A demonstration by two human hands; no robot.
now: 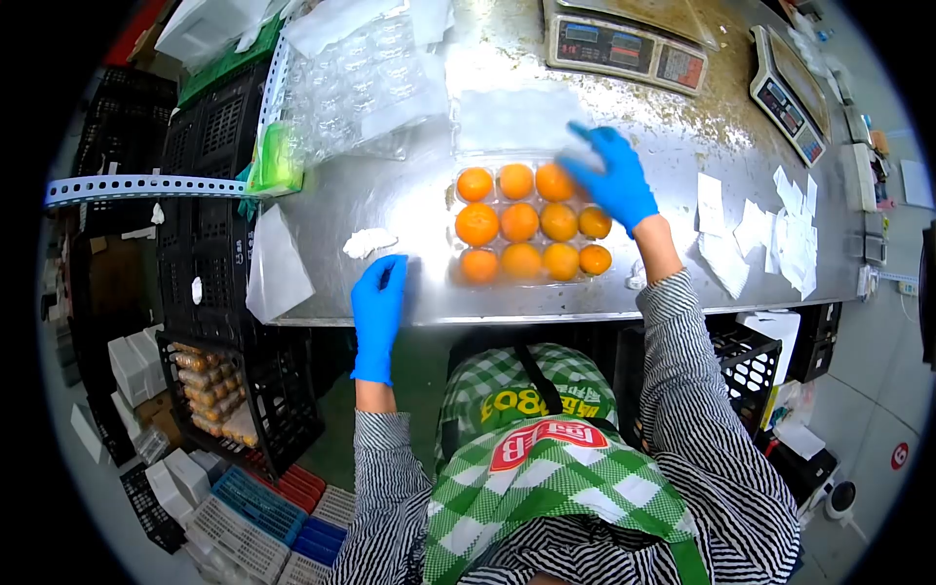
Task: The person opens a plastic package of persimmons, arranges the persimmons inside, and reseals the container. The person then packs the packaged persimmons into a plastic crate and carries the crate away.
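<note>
A clear plastic clamshell tray (452, 219) lies on the metal table with rows of oranges (520, 222) in its cups. Its see-through lid (517, 119) is folded back behind it. Over the tray's far right corner is my right hand (616, 180) in a blue glove, fingers spread and slightly blurred, partly covering an orange; the cup beneath the palm is hidden. At the table's front edge, left of the tray, my left hand (376, 317), also gloved, has curled fingers with nothing visible in them. Just beyond it sits a crumpled white paper (370, 242).
Stacked clear trays (356, 83) stand at the back left. Two scales (624, 54) (788, 102) occupy the back right. Paper scraps (795, 239) lie to the right. Black crates (205, 234) rise beside the table's left edge, one holding packed fruit (210, 390).
</note>
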